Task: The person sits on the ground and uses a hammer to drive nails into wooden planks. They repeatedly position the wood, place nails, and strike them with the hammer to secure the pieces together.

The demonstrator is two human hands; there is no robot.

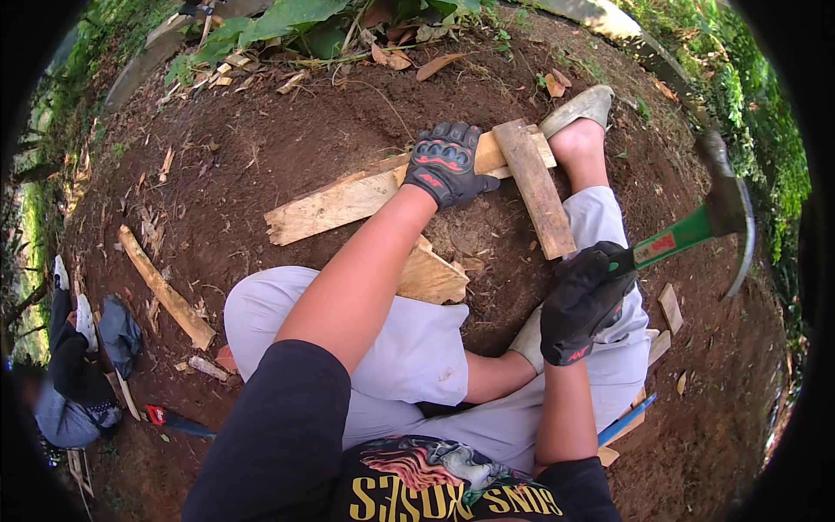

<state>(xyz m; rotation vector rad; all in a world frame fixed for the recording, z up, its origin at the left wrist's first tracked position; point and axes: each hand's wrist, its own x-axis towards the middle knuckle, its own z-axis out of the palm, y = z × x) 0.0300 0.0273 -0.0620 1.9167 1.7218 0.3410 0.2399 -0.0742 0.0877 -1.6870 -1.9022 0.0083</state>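
Observation:
In a black glove with red trim, my left hand (447,165) grips a long pale wooden board (335,204) lying slantwise on the soil. A shorter weathered board (534,187) crosses its right end, making a T-like joint. My right hand (584,300), gloved alike, is closed round the green handle of a hammer (683,235). The hammer is raised to the right, its dark metal head well apart from the boards. Below the long board, a split piece of wood (430,274) lies beside my bent leg.
A peeled stick (165,285) and a saw with a red handle (174,420) lie on the left. Another person (74,391) sits at the far left. Wood offcuts (670,309) and a blue tool (626,419) are by my right leg. Leafy plants (296,22) border the far side.

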